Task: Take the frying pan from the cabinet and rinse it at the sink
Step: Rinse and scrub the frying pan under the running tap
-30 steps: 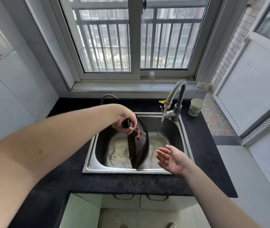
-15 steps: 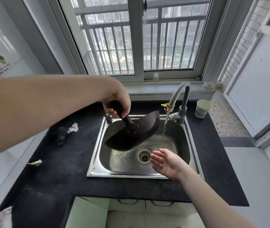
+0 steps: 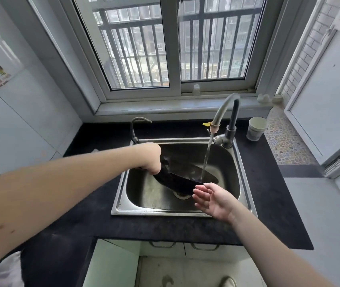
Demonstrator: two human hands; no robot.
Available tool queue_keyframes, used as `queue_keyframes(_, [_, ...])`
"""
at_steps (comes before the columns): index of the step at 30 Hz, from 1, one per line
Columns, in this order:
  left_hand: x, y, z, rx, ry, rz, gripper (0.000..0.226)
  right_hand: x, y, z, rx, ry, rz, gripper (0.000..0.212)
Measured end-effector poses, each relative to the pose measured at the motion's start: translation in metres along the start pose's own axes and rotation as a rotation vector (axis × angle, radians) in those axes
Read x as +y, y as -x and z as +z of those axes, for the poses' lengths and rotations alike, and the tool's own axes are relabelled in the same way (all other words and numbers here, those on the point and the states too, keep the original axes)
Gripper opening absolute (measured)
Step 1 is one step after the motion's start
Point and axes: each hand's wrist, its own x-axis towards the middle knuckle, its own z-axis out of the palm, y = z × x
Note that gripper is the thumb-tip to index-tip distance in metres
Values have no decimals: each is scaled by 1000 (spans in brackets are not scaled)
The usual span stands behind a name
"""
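A black frying pan (image 3: 182,179) hangs tilted inside the steel sink (image 3: 241,179), over the drain. My left hand (image 3: 150,158) is shut on its handle at the sink's left side. Water runs from the curved faucet (image 3: 222,112) and lands on the pan's right part. My right hand (image 3: 212,200) is open, palm turned left, with its fingertips right next to the pan's near rim; whether they touch is unclear. The handle is mostly hidden by my left hand.
A black countertop (image 3: 268,214) surrounds the sink. A paper cup (image 3: 256,128) stands at the back right, a small second tap (image 3: 138,125) at the back left. Window and sill are behind. Cabinet doors with handles (image 3: 204,246) lie below the counter's front edge.
My left hand lowered the pan from a raised tilt down into the basin and under the water stream. My right hand moved up slightly toward the pan's rim.
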Motion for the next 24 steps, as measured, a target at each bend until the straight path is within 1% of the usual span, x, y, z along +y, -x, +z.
queue_keyframes(3, [3,4,30,87,-10,6,5,0,4,-8,13,-22,-32,26])
queue_keyframes(6, [-1,5,64,111,58,-6,14,1,8,-17,21,-60,-74,27])
queue_keyframes(11, [-7,10,103,120,65,-14,22,3,17,-36,51,-43,-112,27])
queue_keyframes(15, [-10,14,126,131,121,-40,18,2,22,-46,91,-38,-149,27])
queue_keyframes(17, [-11,16,138,125,160,-64,12,0,24,-48,115,-20,-163,28])
queue_keyframes(19, [-15,15,151,82,240,-106,5,-2,23,-50,138,-6,-173,28])
queue_keyframes(21, [-18,13,166,-10,371,-155,11,-5,22,-50,161,4,-181,28])
queue_keyframes(22, [-17,12,173,-65,481,-176,16,-7,22,-50,175,12,-184,28])
queue_keyframes(24, [-11,11,187,-174,808,-193,19,-11,20,-50,199,23,-194,29])
